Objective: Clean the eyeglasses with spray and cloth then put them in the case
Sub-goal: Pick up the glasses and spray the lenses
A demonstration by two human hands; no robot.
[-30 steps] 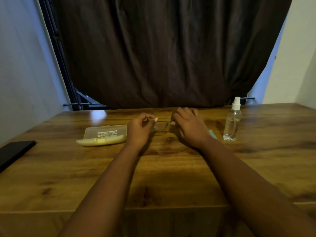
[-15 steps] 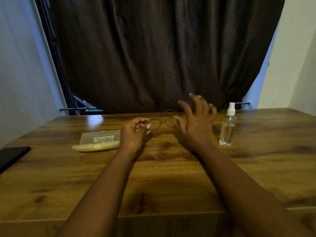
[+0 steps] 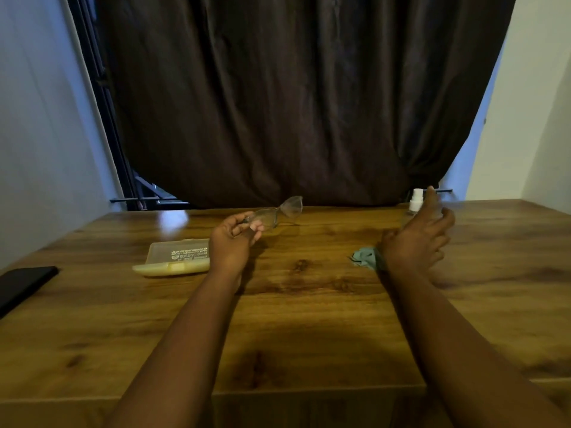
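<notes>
- The right hand (image 3: 417, 239) had left the glasses (image 3: 279, 213) and reached the spray bottle (image 3: 415, 203), fingers spread, gripping nothing yet.
- The left hand (image 3: 233, 242) alone pinched the glasses, lifted above the table (image 3: 309, 319) (spraying looked next).

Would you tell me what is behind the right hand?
The spray bottle stands behind the right hand; only its white cap shows, the body is covered. The teal cloth pokes out by the wrist.
</notes>
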